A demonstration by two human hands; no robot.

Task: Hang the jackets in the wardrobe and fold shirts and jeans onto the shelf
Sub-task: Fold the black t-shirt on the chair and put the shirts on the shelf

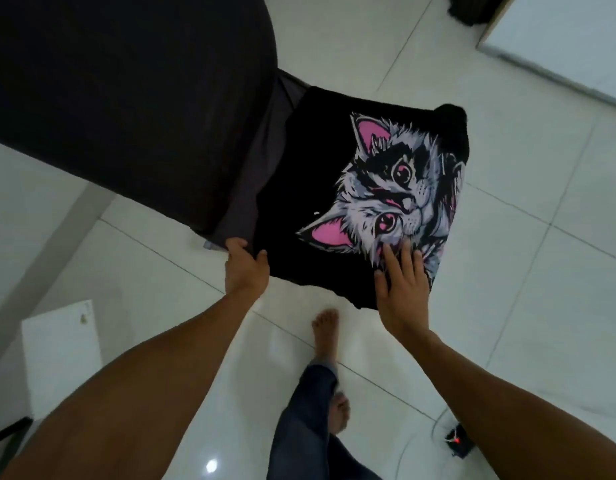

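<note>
Your left hand (245, 268) pinches the folded cat-print shirt's (351, 202) near corner; your right hand (401, 289) lies flat, fingers straight, on the print.

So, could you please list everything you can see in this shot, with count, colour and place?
T-shirt: one, black with a grey and pink cat print, folded, held up at centre.
Grey garment: one, dark grey, under the T-shirt's left edge.
Dark bulky object: one, black, upper left; what it is cannot be told.
Floor: white glossy tiles, all around.
White panel: one, lower left.
Black device: one, red light, white cable, lower right on the floor.
Jeans: blue, worn on the legs, bottom centre.
Feet: two, bare, on the tiles.
Left hand: grips the T-shirt's near left corner.
Right hand: fingers straight, pressed flat on the print.
</note>
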